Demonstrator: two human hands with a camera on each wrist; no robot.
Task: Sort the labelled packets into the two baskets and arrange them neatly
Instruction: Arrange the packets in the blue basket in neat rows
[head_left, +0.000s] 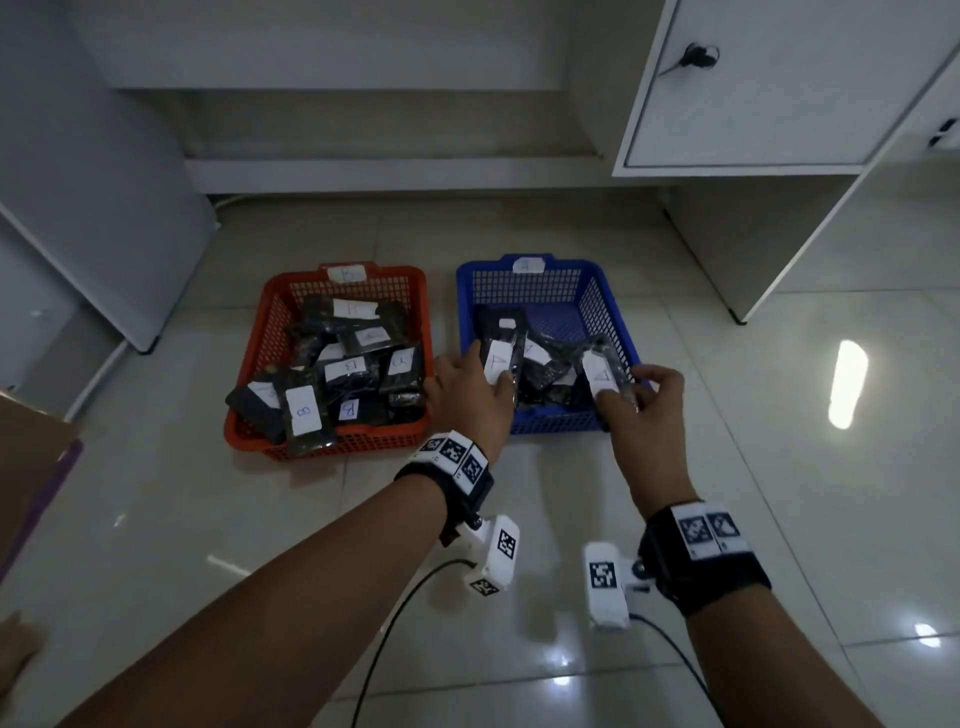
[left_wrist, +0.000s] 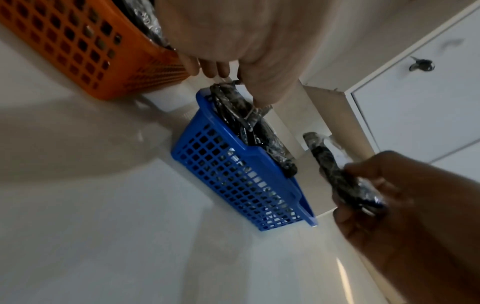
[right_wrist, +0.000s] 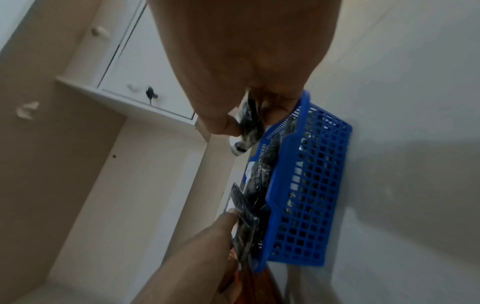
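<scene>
Two mesh baskets stand side by side on the tiled floor. The red basket (head_left: 249, 431) on the left holds several black packets with white B labels. Several black packets lie in the blue basket (head_left: 545, 278) on the right. My left hand (head_left: 467, 387) pinches a black packet labelled A (head_left: 498, 358) over the blue basket's near left part. My right hand (head_left: 644, 402) grips another A packet (head_left: 602, 371) above its near right corner. In the left wrist view the blue basket (left_wrist: 233, 174) and the right hand's packet (left_wrist: 335, 170) show. The right wrist view shows that packet (right_wrist: 249, 119) between thumb and fingers.
A white cabinet door (head_left: 769, 83) with a key stands at the back right, and a white panel (head_left: 93, 171) leans at the left. A brown cardboard piece (head_left: 31, 467) lies at the left edge. Cables (head_left: 384, 639) trail from the wrist cameras.
</scene>
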